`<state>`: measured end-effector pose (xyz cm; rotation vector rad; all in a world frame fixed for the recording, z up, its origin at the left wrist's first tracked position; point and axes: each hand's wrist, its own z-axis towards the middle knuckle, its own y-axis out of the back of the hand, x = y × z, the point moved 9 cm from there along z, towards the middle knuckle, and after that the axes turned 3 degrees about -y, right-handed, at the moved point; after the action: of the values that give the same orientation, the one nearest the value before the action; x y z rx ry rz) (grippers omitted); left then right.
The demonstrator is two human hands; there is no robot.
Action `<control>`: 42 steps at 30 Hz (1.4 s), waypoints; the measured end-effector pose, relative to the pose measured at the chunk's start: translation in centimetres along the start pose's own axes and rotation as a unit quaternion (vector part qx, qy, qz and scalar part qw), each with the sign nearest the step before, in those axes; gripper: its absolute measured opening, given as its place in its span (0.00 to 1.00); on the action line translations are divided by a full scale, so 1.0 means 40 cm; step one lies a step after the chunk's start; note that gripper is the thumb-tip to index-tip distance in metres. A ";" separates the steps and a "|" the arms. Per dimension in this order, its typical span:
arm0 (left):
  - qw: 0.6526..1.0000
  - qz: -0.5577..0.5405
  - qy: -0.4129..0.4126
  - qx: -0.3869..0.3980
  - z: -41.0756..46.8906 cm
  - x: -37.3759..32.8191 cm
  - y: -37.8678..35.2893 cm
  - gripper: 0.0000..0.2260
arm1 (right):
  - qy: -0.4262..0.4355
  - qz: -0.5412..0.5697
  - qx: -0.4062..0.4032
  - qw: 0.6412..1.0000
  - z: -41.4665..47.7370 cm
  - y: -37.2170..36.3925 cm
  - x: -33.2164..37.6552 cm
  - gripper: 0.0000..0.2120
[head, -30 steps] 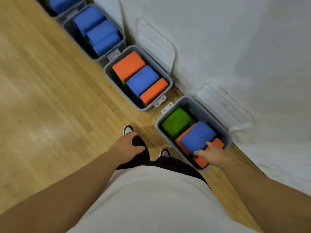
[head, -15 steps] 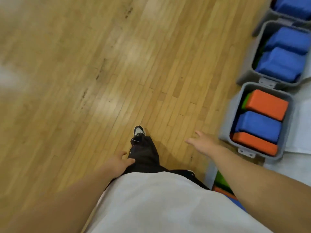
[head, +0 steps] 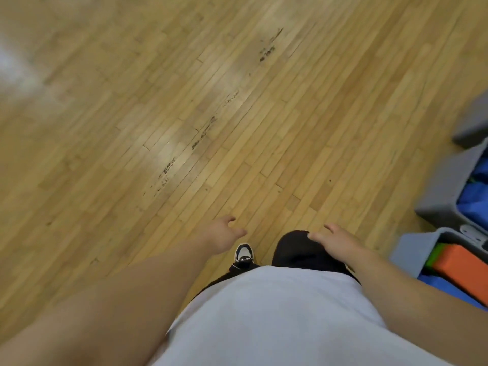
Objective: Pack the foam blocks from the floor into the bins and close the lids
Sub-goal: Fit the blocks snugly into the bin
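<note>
My left hand hangs in front of me over the wooden floor, fingers relaxed and holding nothing. My right hand is also loose and empty, above my dark trouser leg. At the right edge a grey bin holds an orange foam block, a green block and a blue block. Above it a second grey bin holds blue blocks. Both bins are cut off by the frame. No loose block lies on the visible floor.
A corner of a third grey bin shows at the right edge. The wooden floor with dark scuff marks fills the rest of the view. My shoe points forward between my hands.
I have turned left, away from the bins and wall, so they slid to the right edge. My right hand left the blue block in the nearest bin and now hangs empty.
</note>
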<state>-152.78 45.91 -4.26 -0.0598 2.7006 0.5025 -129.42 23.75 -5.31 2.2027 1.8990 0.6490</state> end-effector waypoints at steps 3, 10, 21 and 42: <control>0.999 -0.040 -0.037 0.001 0.102 -0.140 0.099 0.32 | -0.012 -0.003 -0.006 1.000 0.066 0.055 0.096 0.41; 0.994 -0.101 -0.025 -0.023 0.343 -0.338 0.419 0.30 | -0.025 -0.021 0.024 0.999 0.310 0.167 0.463 0.40; 0.972 -0.188 0.100 -0.096 0.506 -0.281 0.988 0.27 | 0.130 -0.083 0.072 0.985 0.494 0.209 1.550 0.38; 0.998 -0.056 -0.019 -0.009 1.359 -1.108 2.083 0.32 | -0.060 0.068 0.028 0.995 0.974 0.638 2.297 0.45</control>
<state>-101.11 141.76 -5.77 -0.2044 2.6381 0.4875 -80.88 114.50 -10.05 2.3641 1.7408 0.4768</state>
